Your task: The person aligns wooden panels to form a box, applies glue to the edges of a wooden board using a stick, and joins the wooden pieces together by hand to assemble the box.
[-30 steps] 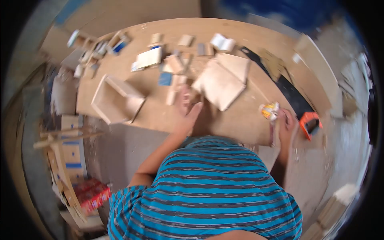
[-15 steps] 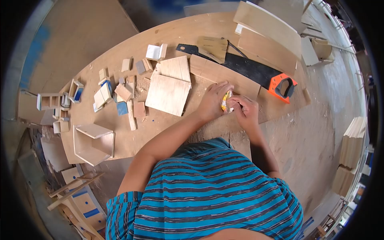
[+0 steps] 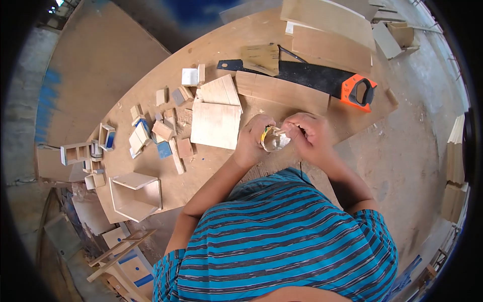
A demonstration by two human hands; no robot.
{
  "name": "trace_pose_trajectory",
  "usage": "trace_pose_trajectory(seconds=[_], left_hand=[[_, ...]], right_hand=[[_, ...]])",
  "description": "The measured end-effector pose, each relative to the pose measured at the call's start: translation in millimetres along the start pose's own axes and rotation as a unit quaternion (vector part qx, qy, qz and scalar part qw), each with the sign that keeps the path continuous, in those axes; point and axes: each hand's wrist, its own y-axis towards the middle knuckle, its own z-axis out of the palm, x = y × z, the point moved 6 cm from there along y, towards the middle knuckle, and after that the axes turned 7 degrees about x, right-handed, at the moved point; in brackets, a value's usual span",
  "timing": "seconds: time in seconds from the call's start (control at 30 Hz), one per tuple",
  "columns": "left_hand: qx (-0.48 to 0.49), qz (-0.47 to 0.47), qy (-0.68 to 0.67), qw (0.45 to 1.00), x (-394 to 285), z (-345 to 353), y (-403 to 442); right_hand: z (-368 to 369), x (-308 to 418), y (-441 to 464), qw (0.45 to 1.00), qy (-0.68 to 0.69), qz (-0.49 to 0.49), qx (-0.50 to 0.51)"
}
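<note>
One small white-and-yellow tub (image 3: 275, 142), over the near edge of the table (image 3: 201, 171), clamped in the curled left hand (image 3: 251, 141). Looks light, thin, easy to squash; best held gently round the sides. Right hand (image 3: 308, 133) at the rim, fingers bunched; cannot tell on what. Marks on tub and orange-handled handsaw (image 3: 317, 78) too small to read.

This is a woodworking workshop: a handsaw (image 3: 312, 76) with an orange grip lies on a surface (image 3: 211, 166) scattered with small wood blocks (image 3: 162, 131), flat boards (image 3: 216, 125) and bits of sawdust (image 3: 184, 120). An open-fronted wooden box (image 3: 135, 180) stands near the edge, and more planks (image 3: 455, 156) are stacked at the right.
</note>
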Motion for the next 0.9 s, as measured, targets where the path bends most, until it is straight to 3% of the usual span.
trace_pose_trajectory(seconds=[0.13, 0.33, 0.53, 0.63, 0.73, 0.9], left_hand=[[-0.022, -0.022, -0.025, 0.999, 4, -9, -8], [-0.059, -0.074, -0.060, 0.994, 14, -19, -18], [-0.092, -0.183, -0.077, 0.976, 30, -24, -24], [-0.100, -0.206, -0.064, 0.971, 36, -22, -24], [-0.100, -0.221, -0.067, 0.968, 42, -19, -23], [-0.071, -0.214, -0.091, 0.970, 40, -13, -19]], right_hand=[[-4, -8, -3, 0.982, 0.135, 0.127, -0.025], [4, -4, -3, 0.973, 0.168, 0.157, -0.005], [5, 34, -2, 0.999, -0.025, -0.035, -0.011], [9, 20, -5, 0.997, 0.039, 0.057, -0.026], [14, -13, -9, 0.946, 0.221, 0.225, -0.079], [12, -46, -12, 0.899, 0.317, 0.277, -0.118]])
